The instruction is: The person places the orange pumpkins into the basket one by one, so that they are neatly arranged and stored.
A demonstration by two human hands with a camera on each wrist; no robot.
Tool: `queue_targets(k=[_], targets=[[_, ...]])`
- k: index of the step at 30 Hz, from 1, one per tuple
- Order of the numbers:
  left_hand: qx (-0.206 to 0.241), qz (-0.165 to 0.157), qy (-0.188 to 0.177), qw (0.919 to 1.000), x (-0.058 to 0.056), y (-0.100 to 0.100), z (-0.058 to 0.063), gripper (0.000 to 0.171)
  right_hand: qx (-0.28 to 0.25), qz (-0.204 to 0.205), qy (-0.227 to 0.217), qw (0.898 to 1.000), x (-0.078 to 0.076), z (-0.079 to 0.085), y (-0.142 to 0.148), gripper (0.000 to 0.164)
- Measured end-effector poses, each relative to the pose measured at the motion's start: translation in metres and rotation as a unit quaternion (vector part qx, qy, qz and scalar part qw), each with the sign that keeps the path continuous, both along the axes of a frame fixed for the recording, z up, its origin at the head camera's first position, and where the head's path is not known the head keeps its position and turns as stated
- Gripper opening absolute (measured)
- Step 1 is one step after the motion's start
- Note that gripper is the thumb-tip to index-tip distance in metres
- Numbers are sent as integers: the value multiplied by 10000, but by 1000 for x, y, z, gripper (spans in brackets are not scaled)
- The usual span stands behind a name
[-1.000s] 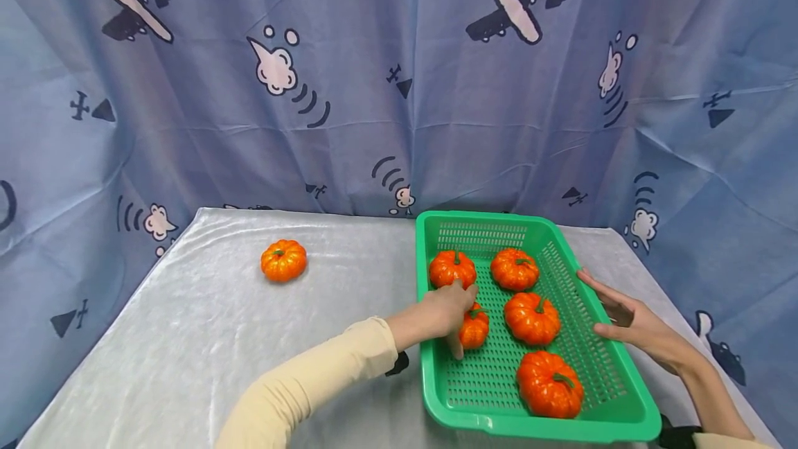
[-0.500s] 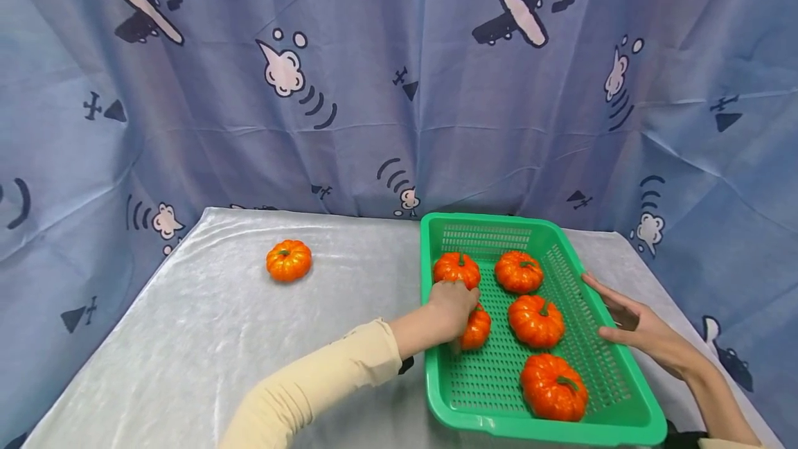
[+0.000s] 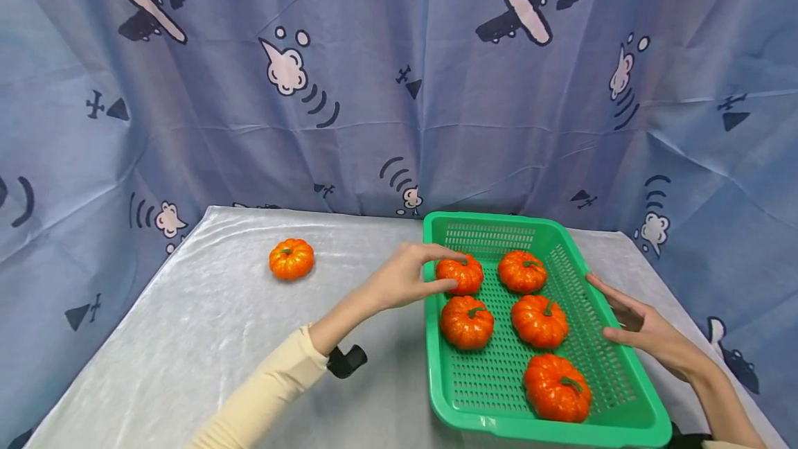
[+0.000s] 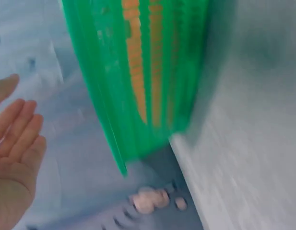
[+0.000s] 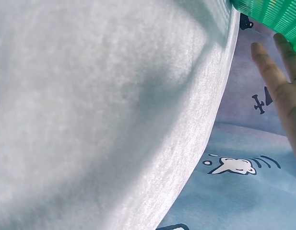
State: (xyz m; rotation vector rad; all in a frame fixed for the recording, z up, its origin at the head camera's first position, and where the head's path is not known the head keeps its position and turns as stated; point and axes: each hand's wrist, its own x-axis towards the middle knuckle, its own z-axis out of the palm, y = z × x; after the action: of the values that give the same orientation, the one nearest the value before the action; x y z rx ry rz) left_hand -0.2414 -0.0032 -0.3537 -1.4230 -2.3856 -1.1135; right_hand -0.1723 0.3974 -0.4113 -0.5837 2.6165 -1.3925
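Note:
The green basket [image 3: 548,429] holds several small orange pumpkins. In the head view my left hand [image 3: 408,277] is over the basket's left rim, fingers stretched and holding nothing. Its thumb and fingers overlap the back left pumpkin [image 3: 469,276]; contact cannot be told. A pumpkin [image 3: 466,324] lies just in front of that one. My right hand [image 3: 648,331] rests at the basket's right rim with fingers fairly straight. The left wrist view shows the left palm [image 4: 13,167] apart from the basket wall [image 4: 104,96]. In the right wrist view the right fingers [image 5: 270,69] extend near the basket.
One orange pumpkin [image 3: 291,259] lies outside the basket, toward the back left of the table. A grey-white cloth [image 3: 187,338] covers the table. Behind it hangs a blue curtain [image 3: 349,89] printed with airplanes.
My left hand has let go of the front left pumpkin, risen out of the basket and moved left, its fingers spreading. The right hand stays at the rim.

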Motion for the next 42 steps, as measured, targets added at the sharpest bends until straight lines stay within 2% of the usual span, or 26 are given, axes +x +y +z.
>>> queue_targets(k=[3,9,15,17,20,22,27,29,32,36,39,42], targets=[[476,124,-402,9980,-5,-27,-3,37,-69,3,-35,10000,0,0,0,69],[637,550,-1073,9907,-8,-82,-6,41,-108,14,-90,9999,2,2,0,69],[1056,713,-1730,9767,-10,-123,5,46,13,-86,-28,10000,1,4,3,69],[1178,762,-1909,9715,-13,-136,4,47,1,-91,-36,10000,0,3,4,69],[1269,943,-2077,9653,-23,-157,-6,50,-18,-93,-68,9999,0,2,4,69],[1321,1040,-2127,9626,-32,-171,-18,53,-79,-76,-105,9999,0,2,4,69],[1521,1327,-2040,9579,-52,-205,-47,63,-152,-86,-135,9998,0,3,3,69],[1597,1447,-2062,9545,-57,-215,-56,67,-150,-92,-121,9998,-1,3,4,69],[1463,1605,-2138,9524,-61,-227,-70,74,-88,-95,-87,9999,-1,2,4,69],[930,1704,-2187,9563,-64,-235,-88,87,-77,-78,-78,9999,-2,0,6,70],[486,1834,-2093,9593,-66,-238,-96,100,-82,-55,-120,9999,-2,-2,6,70],[-28,2123,-1933,9579,-70,-242,-98,109,-105,-10,-164,9998,-1,-2,5,69]])
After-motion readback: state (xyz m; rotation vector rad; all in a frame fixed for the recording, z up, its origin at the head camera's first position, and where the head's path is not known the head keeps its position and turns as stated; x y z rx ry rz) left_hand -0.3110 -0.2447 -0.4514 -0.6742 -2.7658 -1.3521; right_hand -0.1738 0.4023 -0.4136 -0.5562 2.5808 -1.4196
